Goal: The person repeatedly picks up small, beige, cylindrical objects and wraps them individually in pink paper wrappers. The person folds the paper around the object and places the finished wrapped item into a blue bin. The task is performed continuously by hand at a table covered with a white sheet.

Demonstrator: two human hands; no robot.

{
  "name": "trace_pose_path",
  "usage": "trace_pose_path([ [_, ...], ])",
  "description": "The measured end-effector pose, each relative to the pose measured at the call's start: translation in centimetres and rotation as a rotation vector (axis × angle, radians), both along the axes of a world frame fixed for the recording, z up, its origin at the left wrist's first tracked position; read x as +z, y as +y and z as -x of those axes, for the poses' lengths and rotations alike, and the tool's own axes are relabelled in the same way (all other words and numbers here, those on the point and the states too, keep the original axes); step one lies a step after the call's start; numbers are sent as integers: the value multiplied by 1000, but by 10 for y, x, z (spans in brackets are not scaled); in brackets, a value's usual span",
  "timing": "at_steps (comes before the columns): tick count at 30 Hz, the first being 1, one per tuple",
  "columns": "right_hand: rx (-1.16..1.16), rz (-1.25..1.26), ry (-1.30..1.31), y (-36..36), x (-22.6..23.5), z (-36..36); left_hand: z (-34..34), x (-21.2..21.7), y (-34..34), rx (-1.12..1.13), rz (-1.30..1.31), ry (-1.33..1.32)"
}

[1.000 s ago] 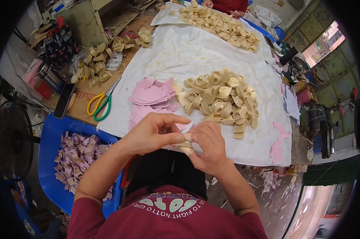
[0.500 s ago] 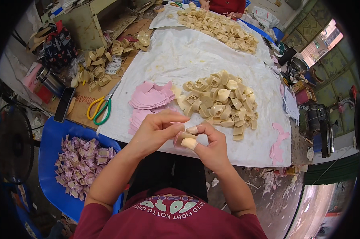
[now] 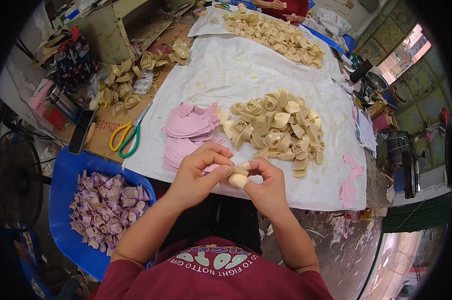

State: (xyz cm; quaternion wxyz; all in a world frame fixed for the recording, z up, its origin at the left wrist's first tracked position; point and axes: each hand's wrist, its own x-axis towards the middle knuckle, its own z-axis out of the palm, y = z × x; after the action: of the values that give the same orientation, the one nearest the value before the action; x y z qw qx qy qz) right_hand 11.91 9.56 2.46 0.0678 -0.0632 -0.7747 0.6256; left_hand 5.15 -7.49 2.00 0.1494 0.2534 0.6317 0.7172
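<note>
Beige and small, a curved, hard-looking piece (image 3: 240, 171), partly hidden by fingers, sits between the person's two hands above the near edge of a white sheet (image 3: 211, 65) covering the table. Its right end lies in a narrow pinch between the thumb and forefinger of the right hand (image 3: 268, 189), both tips wrapped in cream-coloured covers (image 3: 239, 180), while the thumb and forefinger of the left hand (image 3: 196, 172) close on its left end. Beyond the hands lie overlapping pale-pink thin sheets (image 3: 188, 121) and, to their right, a heap of glossy beige moulded pieces (image 3: 281, 122).
</note>
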Motion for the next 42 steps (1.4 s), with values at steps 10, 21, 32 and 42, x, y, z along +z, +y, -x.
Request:
trace_pose_path([
  [10, 93, -367, 232, 5, 13, -6, -23, 2, -1, -67, -230, -190],
  [21, 57, 687, -33, 1, 7, -22, -33, 3, -5, 71, -235, 463],
  [32, 120, 678, 97, -3, 3, -30, -28, 11, -12, 187, -28, 738],
  [42, 37, -158, 311, -18, 20, -28, -26, 2, 6, 316, 50, 831],
])
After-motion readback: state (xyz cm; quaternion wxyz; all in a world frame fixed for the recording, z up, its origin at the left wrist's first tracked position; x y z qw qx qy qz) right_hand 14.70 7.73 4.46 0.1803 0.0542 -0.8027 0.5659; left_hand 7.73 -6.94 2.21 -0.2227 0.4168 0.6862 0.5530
